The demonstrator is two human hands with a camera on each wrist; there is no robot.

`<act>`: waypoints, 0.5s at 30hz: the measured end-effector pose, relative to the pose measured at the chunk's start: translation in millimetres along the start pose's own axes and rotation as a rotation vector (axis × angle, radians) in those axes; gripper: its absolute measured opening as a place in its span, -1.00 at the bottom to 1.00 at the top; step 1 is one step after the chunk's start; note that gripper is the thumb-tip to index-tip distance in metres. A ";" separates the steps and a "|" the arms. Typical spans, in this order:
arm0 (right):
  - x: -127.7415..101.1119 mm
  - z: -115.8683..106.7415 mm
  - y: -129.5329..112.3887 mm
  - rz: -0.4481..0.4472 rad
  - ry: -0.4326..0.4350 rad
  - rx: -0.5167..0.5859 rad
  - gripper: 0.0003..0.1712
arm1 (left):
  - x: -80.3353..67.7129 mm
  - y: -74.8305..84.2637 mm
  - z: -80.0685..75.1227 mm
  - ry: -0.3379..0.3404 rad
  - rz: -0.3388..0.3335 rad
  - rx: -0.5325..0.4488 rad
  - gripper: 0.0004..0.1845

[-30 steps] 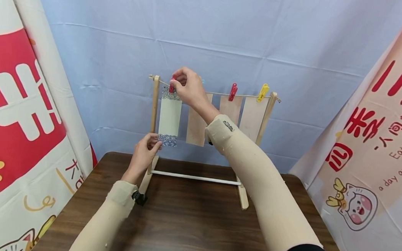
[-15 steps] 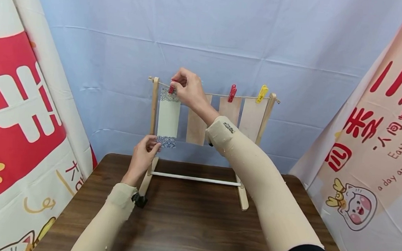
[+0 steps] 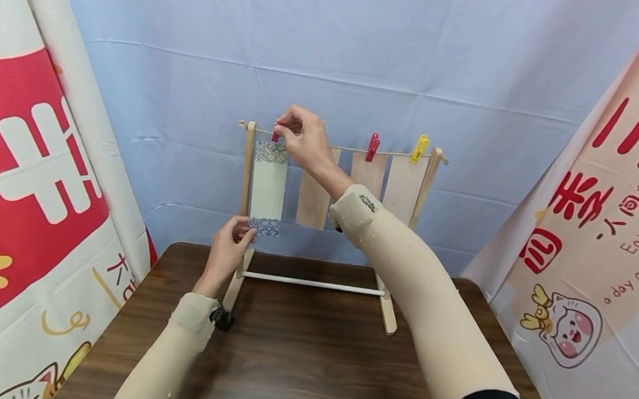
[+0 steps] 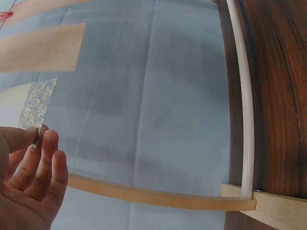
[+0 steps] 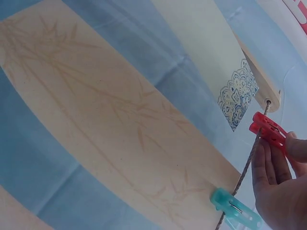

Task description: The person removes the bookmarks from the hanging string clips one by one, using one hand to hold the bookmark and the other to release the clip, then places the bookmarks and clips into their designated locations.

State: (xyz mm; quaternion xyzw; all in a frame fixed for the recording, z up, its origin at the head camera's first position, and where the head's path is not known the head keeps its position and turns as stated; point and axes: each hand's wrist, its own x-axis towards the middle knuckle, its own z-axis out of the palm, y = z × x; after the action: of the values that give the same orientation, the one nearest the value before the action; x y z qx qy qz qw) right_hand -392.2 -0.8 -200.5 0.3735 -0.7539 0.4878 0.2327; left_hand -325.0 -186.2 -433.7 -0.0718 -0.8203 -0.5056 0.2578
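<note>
1. Lifted slightly since a second ago: red peg [image 3: 276, 136] now sits higher at the string [image 3: 350, 149], its jaws above the top edge of the patterned card [image 3: 268, 187] instead of over it.
2. Right hand [image 3: 303, 139] up at the string, thumb and fingers curled round the red peg and pinching it; in the right wrist view, red peg [image 5: 268, 130] at the fingertips [image 5: 271, 160], right beside the string [image 5: 244, 172] near the left post [image 5: 261, 79] of the wooden rack.
3. Left hand [image 3: 227, 252] below, at the patterned card's lower left corner, pinching that corner between thumb and forefinger; remaining fingers loosely bent in the left wrist view, hand [image 4: 26, 184], card corner [image 4: 36, 103].
4. Patterned card hanging upright just right of the rack's left post [image 3: 248, 164], blue lace bands at top and bottom.
5. Right of the patterned card along the string: tan card [image 3: 313, 193] under a teal peg [image 5: 235, 208], partly hidden behind the right wrist; second tan card [image 3: 369, 172] under another red peg [image 3: 373, 146]; third tan card [image 3: 402, 186] under a yellow peg [image 3: 419, 148].
6. Wooden rack [image 3: 428, 175] standing on the dark table [image 3: 298, 369], white crossbar [image 3: 314, 283] low between its feet.
7. Blue cloth [image 3: 362, 43] behind the rack; printed banners to either side of it.
</note>
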 end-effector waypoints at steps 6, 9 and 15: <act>-0.8 -3.2 -0.8 -0.030 0.008 -0.021 -0.97 | -5.1 0.4 -0.4 -0.013 -0.011 -0.012 -0.69; -1.6 -3.6 -1.3 -0.037 0.007 -0.022 -0.95 | -8.6 -0.1 -1.2 -0.021 -0.019 -0.027 -0.68; -3.3 -2.8 -3.4 -0.064 0.006 -0.020 -0.98 | -13.5 -2.5 -3.2 -0.021 -0.022 -0.030 -0.68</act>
State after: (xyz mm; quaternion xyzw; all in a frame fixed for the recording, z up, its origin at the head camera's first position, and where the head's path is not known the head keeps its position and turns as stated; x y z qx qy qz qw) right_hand -387.6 2.0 -199.8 0.3935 -0.7459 0.4736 0.2542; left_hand -313.3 -188.2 -441.3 -0.0720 -0.8159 -0.5198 0.2426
